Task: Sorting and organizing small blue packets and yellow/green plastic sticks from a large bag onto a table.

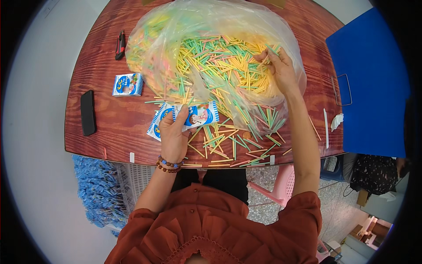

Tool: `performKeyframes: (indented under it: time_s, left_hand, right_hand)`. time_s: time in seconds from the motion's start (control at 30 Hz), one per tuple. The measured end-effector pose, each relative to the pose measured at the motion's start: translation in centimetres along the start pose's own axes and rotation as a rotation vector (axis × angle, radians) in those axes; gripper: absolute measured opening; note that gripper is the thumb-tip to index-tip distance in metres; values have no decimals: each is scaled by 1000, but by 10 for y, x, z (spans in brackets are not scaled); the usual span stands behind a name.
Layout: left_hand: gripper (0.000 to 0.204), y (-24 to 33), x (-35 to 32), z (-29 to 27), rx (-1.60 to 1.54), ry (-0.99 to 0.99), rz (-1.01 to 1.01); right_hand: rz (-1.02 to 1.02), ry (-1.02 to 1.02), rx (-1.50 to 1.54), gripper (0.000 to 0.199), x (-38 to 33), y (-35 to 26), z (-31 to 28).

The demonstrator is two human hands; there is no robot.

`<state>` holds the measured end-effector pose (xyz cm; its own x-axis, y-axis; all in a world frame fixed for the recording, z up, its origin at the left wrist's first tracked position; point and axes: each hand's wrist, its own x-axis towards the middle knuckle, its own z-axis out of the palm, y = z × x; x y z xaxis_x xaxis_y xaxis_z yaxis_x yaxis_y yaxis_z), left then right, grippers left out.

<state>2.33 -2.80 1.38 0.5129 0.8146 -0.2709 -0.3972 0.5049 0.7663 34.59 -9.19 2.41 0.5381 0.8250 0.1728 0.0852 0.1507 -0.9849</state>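
A big clear plastic bag [154, 26] lies open on the table, heaped with thin pastel sticks [220, 61] in yellow, green and pink. Several more have spilled toward the front edge. With my left hand [173, 136], a beaded bracelet at its wrist, I grip flat blue-and-white printed packets [203, 114], overlapping in a fan just before the bag. Inside the bag's right side, my right hand [283, 70] is closed on a few sticks, their ends showing by its fingertips.
A stack of similar packets [128, 85], a black phone [88, 112] and a red-and-black box cutter [120, 45] lie at the left of the reddish wooden table [110, 132]. A blue box [369, 83] stands at the right, near crumpled tissue [337, 122].
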Motion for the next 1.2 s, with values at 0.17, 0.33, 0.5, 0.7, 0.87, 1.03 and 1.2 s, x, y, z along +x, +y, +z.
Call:
performKeyframes:
  time_s: [0.17, 0.33, 0.5, 0.7, 0.87, 1.03, 1.2]
  left_hand:
    - [9, 3, 2, 7, -63, 19, -32]
    - [11, 1, 6, 11, -122, 10, -30]
    - [12, 2, 4, 9, -105, 13, -46]
    - [12, 5, 3, 7, -90, 32, -31]
    - [11, 3, 2, 6, -82, 2, -19]
    - [10, 2, 1, 2, -74, 10, -16]
    - [10, 3, 3, 2, -91, 20, -29]
  right_hand:
    - [173, 93, 596, 16, -7, 15, 19]
    - [282, 313, 889, 14, -17, 18, 44]
    - [243, 198, 584, 14, -20, 16, 36]
    - [125, 11, -891, 15, -9, -25, 21]
    - [-282, -206, -1332, 14, -13, 5, 3]
    - [-319, -220, -1378, 14, -14, 9, 11]
    - [-266, -98, -1108, 16, -3, 22, -12]
